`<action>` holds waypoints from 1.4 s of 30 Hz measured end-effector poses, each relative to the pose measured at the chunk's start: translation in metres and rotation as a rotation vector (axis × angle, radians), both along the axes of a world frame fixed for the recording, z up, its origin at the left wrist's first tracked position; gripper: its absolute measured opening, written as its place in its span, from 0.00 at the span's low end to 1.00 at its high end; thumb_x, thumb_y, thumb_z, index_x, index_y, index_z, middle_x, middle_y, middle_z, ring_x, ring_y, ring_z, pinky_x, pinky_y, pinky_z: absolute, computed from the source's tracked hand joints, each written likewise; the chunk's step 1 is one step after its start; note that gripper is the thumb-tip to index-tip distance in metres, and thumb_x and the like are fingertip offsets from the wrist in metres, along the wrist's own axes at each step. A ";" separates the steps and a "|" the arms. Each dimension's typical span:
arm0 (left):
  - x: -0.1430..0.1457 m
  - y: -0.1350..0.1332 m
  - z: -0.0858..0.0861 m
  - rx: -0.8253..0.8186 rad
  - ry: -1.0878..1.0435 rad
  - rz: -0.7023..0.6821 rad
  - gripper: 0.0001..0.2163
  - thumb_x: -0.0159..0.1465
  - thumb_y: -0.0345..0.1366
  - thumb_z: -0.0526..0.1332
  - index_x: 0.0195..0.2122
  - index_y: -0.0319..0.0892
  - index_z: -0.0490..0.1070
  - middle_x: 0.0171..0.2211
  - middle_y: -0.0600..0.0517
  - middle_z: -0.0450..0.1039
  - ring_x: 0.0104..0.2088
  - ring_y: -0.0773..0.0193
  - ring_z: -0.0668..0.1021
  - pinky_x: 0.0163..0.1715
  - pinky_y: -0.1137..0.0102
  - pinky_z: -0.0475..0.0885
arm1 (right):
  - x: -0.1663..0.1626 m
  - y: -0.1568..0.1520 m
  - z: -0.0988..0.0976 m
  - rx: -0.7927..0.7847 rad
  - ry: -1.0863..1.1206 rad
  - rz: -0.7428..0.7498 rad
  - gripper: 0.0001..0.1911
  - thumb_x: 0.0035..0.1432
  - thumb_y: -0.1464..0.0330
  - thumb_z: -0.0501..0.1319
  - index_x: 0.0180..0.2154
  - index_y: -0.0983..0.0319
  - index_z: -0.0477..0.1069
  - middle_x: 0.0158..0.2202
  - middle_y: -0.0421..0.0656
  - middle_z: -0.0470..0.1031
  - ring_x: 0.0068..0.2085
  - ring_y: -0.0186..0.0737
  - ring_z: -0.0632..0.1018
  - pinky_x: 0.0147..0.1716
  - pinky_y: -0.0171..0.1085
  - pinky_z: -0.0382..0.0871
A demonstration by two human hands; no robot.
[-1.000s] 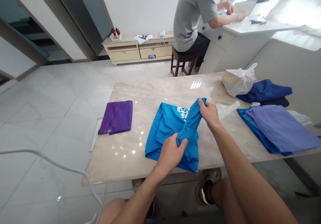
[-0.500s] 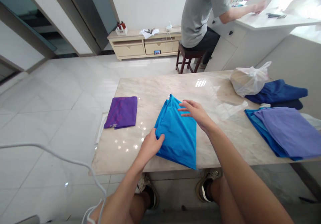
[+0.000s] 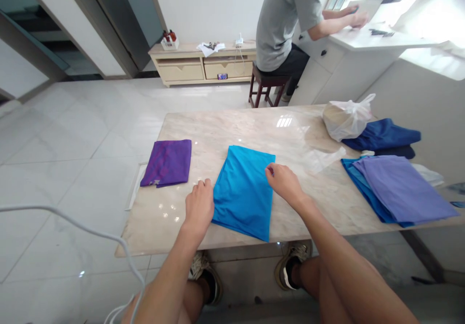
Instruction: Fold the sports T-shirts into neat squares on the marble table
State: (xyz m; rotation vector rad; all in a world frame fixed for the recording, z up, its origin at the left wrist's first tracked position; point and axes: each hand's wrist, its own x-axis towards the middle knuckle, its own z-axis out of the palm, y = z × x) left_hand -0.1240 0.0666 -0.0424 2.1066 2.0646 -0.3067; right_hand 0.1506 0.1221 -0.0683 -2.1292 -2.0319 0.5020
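Note:
A bright blue garment (image 3: 244, 191) lies folded into a flat rectangle on the marble table (image 3: 232, 130), in front of me. My left hand (image 3: 199, 205) rests at its left edge with curled fingers gripping that edge. My right hand (image 3: 284, 181) sits at its right edge, fingers bent and pinching the cloth. A folded purple garment (image 3: 167, 162) lies to the left, apart from both hands.
At the right lie a stack of lilac and blue cloths (image 3: 399, 188), a dark blue garment (image 3: 381, 135) and a white plastic bag (image 3: 345, 118). A person in a grey shirt (image 3: 283, 19) sits on a stool (image 3: 263, 86) at a white counter behind. A white cable (image 3: 83, 232) hangs at the lower left.
The blue garment's right half was folded over to the left and it now lies flat as a neat rectangle. Both hands moved from holding it up to its side edges.

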 end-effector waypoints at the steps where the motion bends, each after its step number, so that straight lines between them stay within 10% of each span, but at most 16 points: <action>1: 0.006 -0.001 -0.002 0.047 -0.029 -0.081 0.17 0.78 0.28 0.50 0.63 0.39 0.71 0.57 0.36 0.78 0.57 0.46 0.81 0.51 0.60 0.77 | -0.001 -0.001 -0.001 -0.013 -0.019 0.051 0.16 0.78 0.65 0.54 0.46 0.60 0.82 0.46 0.51 0.85 0.47 0.49 0.84 0.45 0.38 0.72; 8: 0.034 -0.006 -0.040 0.150 -0.119 -0.373 0.21 0.76 0.32 0.59 0.69 0.38 0.72 0.68 0.33 0.74 0.67 0.42 0.77 0.63 0.52 0.74 | -0.032 -0.025 -0.023 0.122 -0.126 0.458 0.31 0.80 0.61 0.53 0.77 0.62 0.64 0.81 0.55 0.58 0.80 0.59 0.61 0.78 0.58 0.55; 20: 0.022 -0.016 -0.069 0.051 -0.033 -0.221 0.29 0.77 0.33 0.55 0.78 0.33 0.63 0.77 0.26 0.60 0.77 0.39 0.68 0.67 0.45 0.73 | -0.017 -0.003 -0.050 -0.125 -0.245 0.368 0.37 0.80 0.56 0.50 0.83 0.60 0.52 0.84 0.51 0.43 0.83 0.59 0.53 0.77 0.63 0.58; 42: 0.051 0.002 -0.056 0.138 -0.133 -0.396 0.22 0.75 0.34 0.65 0.69 0.43 0.75 0.75 0.36 0.67 0.75 0.39 0.70 0.66 0.49 0.77 | 0.008 -0.025 -0.007 -0.002 -0.209 0.312 0.27 0.82 0.64 0.50 0.73 0.66 0.69 0.74 0.57 0.71 0.72 0.58 0.74 0.70 0.50 0.69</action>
